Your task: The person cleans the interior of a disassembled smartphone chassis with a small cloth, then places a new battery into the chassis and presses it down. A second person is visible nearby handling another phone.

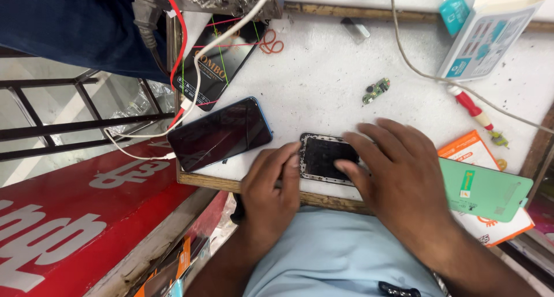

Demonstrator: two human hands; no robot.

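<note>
**Both hands on the opened phone at the table's near edge**

Head view: the opened phone body [323, 157], a dark rectangle with a pale, speckled rim, lies flat on the white worktable [323, 72], close to the wooden front edge and between the two hands. The left hand [271, 184] comes over that edge with its fingers pressed together and curled, the tips touching the phone's left end; whether something thin is pinched there, I cannot tell. The right hand [398, 178] is spread, palm down, its fingertips resting on the phone's right end and covering part of it.

To work this well, I judge that the spread hand should bear down evenly so the body cannot slide off the near edge, while the left fingers act only at the rim, with light force.

Just left lies an intact dark smartphone [220, 133], cabled to a white wire [190, 89]. A small green circuit board [376, 90] and a red-handled screwdriver [470, 106] sit farther back; a green card [485, 190] lies beside the right wrist.
</note>
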